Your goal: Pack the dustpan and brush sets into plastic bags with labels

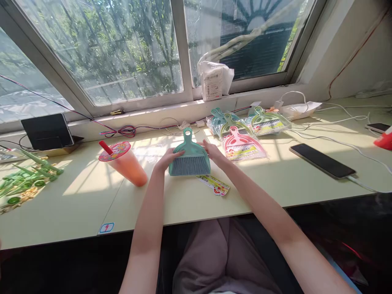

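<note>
A mint-green dustpan stands tilted up just above the table or on it, with a small grey-bristled brush nested in its front. My left hand grips the dustpan's left side, its thumb across the front. At the right edge my right hand closes on the dustpan, some of its fingers hidden behind it. Below them a yellow printed cardboard label lies on the table. Right of my right hand, a pink dustpan set lies in clear packaging.
More wrapped dustpan sets lie behind. A drink cup with a red straw stands left of my hands. To the right lies a phone on a white cable. Green plastic pieces are heaped at far left, before a black tablet.
</note>
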A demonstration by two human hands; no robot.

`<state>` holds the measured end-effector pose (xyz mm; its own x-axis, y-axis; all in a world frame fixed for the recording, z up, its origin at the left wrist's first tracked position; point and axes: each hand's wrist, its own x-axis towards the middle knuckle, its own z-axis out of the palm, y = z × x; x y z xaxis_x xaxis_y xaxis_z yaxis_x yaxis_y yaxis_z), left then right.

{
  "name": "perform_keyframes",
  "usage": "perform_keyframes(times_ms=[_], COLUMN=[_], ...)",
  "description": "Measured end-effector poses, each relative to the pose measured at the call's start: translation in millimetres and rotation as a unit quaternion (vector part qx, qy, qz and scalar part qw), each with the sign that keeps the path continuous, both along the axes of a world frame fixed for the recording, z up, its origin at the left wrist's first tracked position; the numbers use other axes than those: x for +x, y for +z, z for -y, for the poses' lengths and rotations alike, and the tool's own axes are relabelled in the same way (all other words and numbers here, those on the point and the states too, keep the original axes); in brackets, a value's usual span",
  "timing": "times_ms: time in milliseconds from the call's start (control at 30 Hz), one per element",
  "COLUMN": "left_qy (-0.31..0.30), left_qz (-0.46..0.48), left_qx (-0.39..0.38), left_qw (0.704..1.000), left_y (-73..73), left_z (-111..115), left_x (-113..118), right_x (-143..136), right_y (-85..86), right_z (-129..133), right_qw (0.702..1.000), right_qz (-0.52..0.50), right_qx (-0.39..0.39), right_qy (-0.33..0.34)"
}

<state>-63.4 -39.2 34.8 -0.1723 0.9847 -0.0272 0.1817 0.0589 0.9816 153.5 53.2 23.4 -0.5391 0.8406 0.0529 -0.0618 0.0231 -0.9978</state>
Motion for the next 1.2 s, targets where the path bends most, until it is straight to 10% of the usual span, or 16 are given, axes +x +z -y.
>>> perform_keyframes(times_ms=[233,400,1200], left_qy=[0.237,0.254,0.2], left_qz=[0.168,0.193,0.104], left_qx=[0.154,0.146,0.057], left_qw=[0.944,0.937,0.973], left_y=[-16.7,-24.4,-34.5], left_z=[-15.8,-13.5,-18.9], left_x=[-24.3,-28.0,1.2], right_x=[21.2,16.6,20.9], right_y=[-8.9,-10.3,-10.5], right_z=[-1.3,14.3,15.9], right_qw=[0.944,0.876,0.889], right_qz=[0.21,0.256,0.265], right_qx=[0.22,0.335,0.317], right_qy=[0.124,0.236,0.196])
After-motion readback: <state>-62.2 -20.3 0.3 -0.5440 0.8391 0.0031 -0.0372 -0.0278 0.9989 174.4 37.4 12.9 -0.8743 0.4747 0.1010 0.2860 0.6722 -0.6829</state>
